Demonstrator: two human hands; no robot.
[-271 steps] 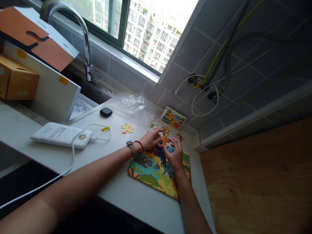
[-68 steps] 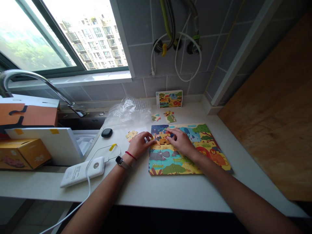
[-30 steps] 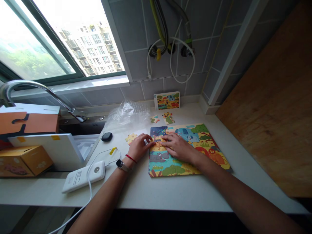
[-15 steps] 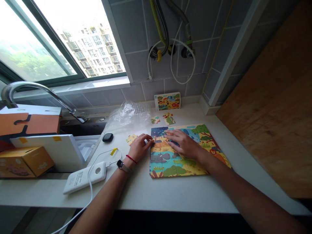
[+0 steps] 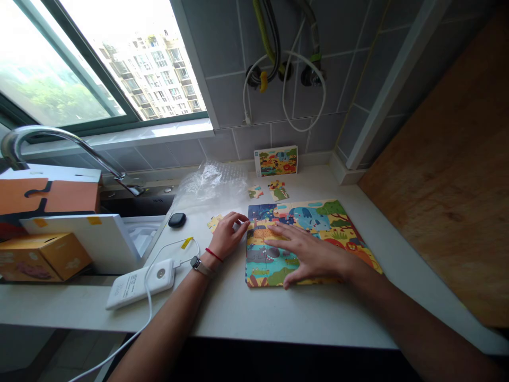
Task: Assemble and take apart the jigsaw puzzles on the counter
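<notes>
A nearly filled jigsaw puzzle [image 5: 274,278] with animal pictures lies flat on the white counter. My right hand [image 5: 308,249] is spread over its middle, palm down, thumb stretched toward the front edge. At the puzzle's left edge rests my left hand [image 5: 229,233], its fingers bent and its thumb apart from them, fingertips at the border. Beside the left hand is a loose yellow puzzle piece [image 5: 213,223], partly covered by it. Two more loose spots of pieces lie behind the puzzle: a small piece [image 5: 255,192] and a larger joined-looking one [image 5: 278,190].
The picture box [image 5: 276,161] leans on the tiled wall. Crumpled clear plastic wrap [image 5: 212,183] lies left of it. A black oval case [image 5: 177,220] and a white power bank [image 5: 141,284] with cable are on the left, near boxes [image 5: 47,257] over the sink and a faucet [image 5: 79,143].
My right hand has shifted slightly toward me and spread its fingers, uncovering more of the upper puzzle. The left hand stays at the left edge. The camera view has shifted a little.
</notes>
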